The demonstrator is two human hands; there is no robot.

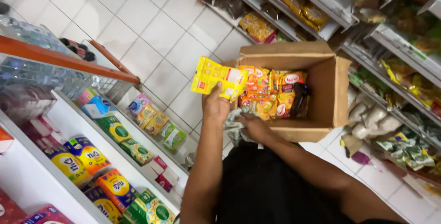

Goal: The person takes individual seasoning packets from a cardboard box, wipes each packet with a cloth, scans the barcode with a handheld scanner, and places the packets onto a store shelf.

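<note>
My left hand (pixel 216 105) is raised over the near left corner of an open cardboard box (pixel 331 91) and grips a flat yellow packet (pixel 219 78) by its lower edge. The box stands on the floor and is filled with orange and yellow snack packets (pixel 268 93), with a dark object (pixel 299 96) among them. My right hand (pixel 255 127) rests at the box's near edge, closed on a crumpled grey-green cloth (pixel 234 130). My dark clothing hides the floor below the hands.
White shelves (pixel 69 123) on the left carry colourful cartons and soap boxes. Wrapped water bottles (pixel 32 36) lie above them. Shelves (pixel 404 49) on the right hold bagged snacks and white sacks. White floor tiles (pixel 156 36) run between the two rows.
</note>
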